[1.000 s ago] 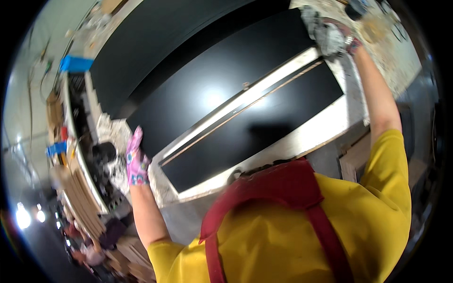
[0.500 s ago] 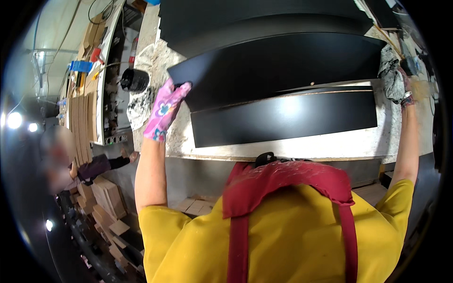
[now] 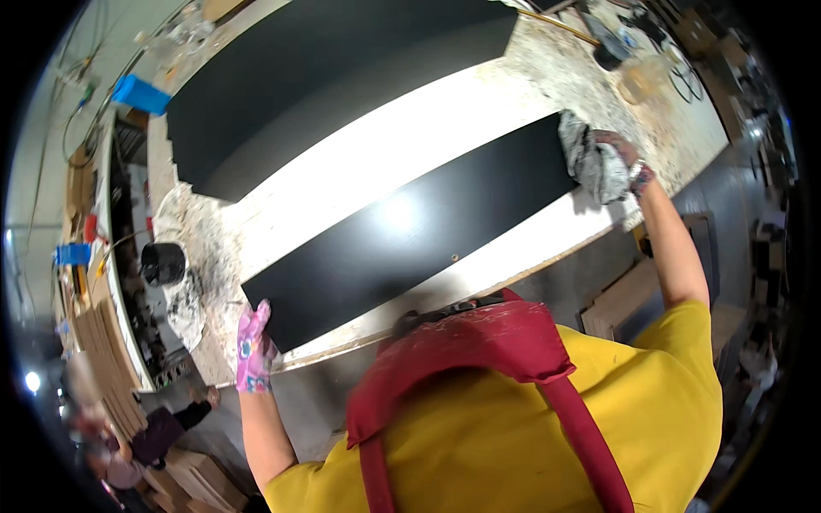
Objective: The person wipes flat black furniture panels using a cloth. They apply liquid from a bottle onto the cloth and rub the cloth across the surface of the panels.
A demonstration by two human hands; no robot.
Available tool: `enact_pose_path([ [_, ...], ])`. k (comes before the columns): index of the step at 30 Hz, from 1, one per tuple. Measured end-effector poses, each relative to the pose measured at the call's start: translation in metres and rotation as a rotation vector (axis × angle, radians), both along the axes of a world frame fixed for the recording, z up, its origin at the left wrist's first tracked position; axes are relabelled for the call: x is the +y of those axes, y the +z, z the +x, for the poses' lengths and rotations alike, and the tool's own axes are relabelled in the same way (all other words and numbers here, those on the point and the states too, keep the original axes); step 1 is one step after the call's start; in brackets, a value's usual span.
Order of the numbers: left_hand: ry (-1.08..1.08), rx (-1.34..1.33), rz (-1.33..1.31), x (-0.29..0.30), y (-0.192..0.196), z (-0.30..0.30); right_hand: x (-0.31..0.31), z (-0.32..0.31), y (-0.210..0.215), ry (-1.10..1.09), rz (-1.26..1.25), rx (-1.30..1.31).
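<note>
- The right hand (image 3: pixel 617 147) is clamping its grip on a grey rag (image 3: pixel 609 179), which is pressing against the narrow black panel (image 3: pixel 410 231) at its right end.
- The pink-gloved left hand (image 3: pixel 254 342) is staying at the opposite end; whether its grip is closing on the edge, I cannot tell.
- The panel is lying along the counter (image 3: pixel 385 158) near its front; only one is showing there now, not two overlapping.
- A white strip is now separating it from the larger black panel (image 3: pixel 342 94) behind, leaving one face between the hands.
</note>
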State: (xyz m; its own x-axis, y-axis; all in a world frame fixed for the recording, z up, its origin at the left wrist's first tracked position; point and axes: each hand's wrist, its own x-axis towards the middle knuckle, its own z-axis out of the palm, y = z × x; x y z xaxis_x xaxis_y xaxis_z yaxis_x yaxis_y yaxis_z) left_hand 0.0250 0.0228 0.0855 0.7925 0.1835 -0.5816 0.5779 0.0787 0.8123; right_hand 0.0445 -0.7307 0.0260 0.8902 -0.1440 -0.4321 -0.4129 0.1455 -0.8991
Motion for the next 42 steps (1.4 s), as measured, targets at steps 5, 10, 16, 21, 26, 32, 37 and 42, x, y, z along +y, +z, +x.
enact_pose_path([
  [5, -0.075, -0.023, -0.203, 0.017, -0.024, -0.003, 0.03, 0.004, 0.033, 0.134, -0.586, -0.057],
  [10, -0.137, -0.02, -0.169, 0.003, -0.018, 0.009, 0.133, 0.026, 0.108, 0.064, -1.06, -0.256],
  [16, -0.208, 0.001, -0.094, 0.022, -0.046, 0.016, 0.37, 0.01, 0.069, 0.848, -1.308, -0.674],
  [21, -0.305, 0.067, -0.017, 0.017, -0.037, 0.016, 0.217, 0.039, 0.029, 0.074, -1.148, -0.222],
  [26, -0.243, -0.111, -0.021, 0.036, -0.059, 0.017, 0.039, 0.03, 0.069, 0.08, -1.339, 0.264],
  [32, -0.454, -0.42, 0.598, 0.027, 0.038, 0.006, 0.063, -0.008, 0.074, 0.047, -1.112, -0.116],
  [37, -0.434, -0.581, 0.499, 0.061, 0.019, -0.023, 0.09, -0.022, 0.072, 0.004, -1.048, -0.516],
  [42, -0.684, -0.699, 0.979, 0.035, -0.02, -0.044, 0.093, -0.034, 0.043, 0.034, -1.42, -0.349],
])
